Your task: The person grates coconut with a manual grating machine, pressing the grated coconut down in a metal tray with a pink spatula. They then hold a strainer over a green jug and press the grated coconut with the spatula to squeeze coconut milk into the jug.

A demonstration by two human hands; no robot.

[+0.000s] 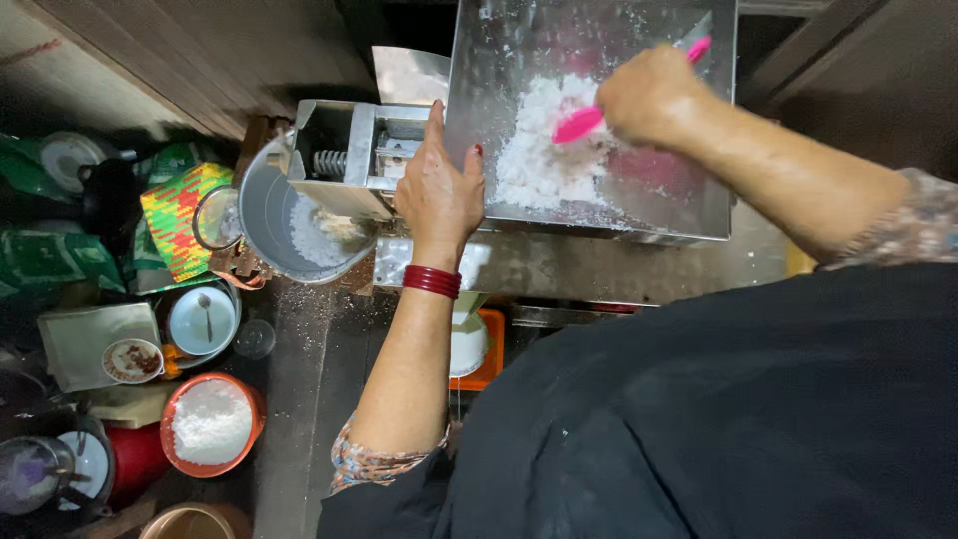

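1. The right hand (651,95) is closed in a fist around a pink-handled plastic scraper (581,122), its blade buried in a heap of white grated pulp (544,150).
2. The left hand (439,190) lies flat with fingers together against the near-left edge of the square stainless-steel hopper tray (699,215), gripping nothing; red bangles (432,280) ring the wrist.
3. The pulp sits in the middle of that tray, scattered flecks clinging to the metal around it.
4. Left of the tray, a steel chute with a screw auger (344,160) overhangs a grey metal bucket (261,215) already holding some white material.
5. The step in hand appears to be sweeping pulp toward the mill's feed; the opening itself is hidden.
6. The next stroke calls for dragging the scraper leftward while the flat hand steadies the tray.
7. Farther out, an orange bowl of white powder (211,423) rests on the floor.
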